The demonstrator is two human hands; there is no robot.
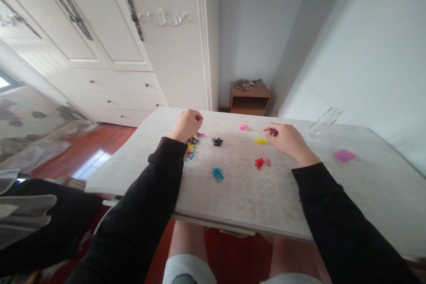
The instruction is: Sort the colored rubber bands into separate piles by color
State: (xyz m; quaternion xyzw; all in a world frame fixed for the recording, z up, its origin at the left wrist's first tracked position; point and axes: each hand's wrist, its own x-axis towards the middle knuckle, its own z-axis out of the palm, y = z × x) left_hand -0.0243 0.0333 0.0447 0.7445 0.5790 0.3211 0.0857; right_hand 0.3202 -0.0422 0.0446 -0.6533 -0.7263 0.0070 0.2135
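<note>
Though seen small and partly from behind, curled inward at the left fingers; cannot tell whether gripping anything. Loosely bent at the right fingers, tips near one another; cannot tell there either whether pinching a piece.

Just beside the left hand, partly hidden by it: a mixed heap of tiny loop-like pieces in black, yellow, blue and red. Near the right hand, just off the fingertips toward the middle: a small yellow pile.

Between the two arms, all resting on the pale, mottled tabletop: a black pile, close to the mixed heap but apart from it; a pink pile, nearer the far edge; a red pile, with one loose red loop just beside; a blue pile, nearest the front edge. One colour to each pile, each apart from the next.

Farther right, past the right hand: a clear cylindrical container, cannot tell whether upright or tilted; nearer, a flat-looking pink translucent item. On both arms, black sleeves. Below the front edge, bare legs and reddish floor. Beyond the far edge, a low brown cabinet topped with crumpled cloth; left of it, a white wardrobe.
</note>
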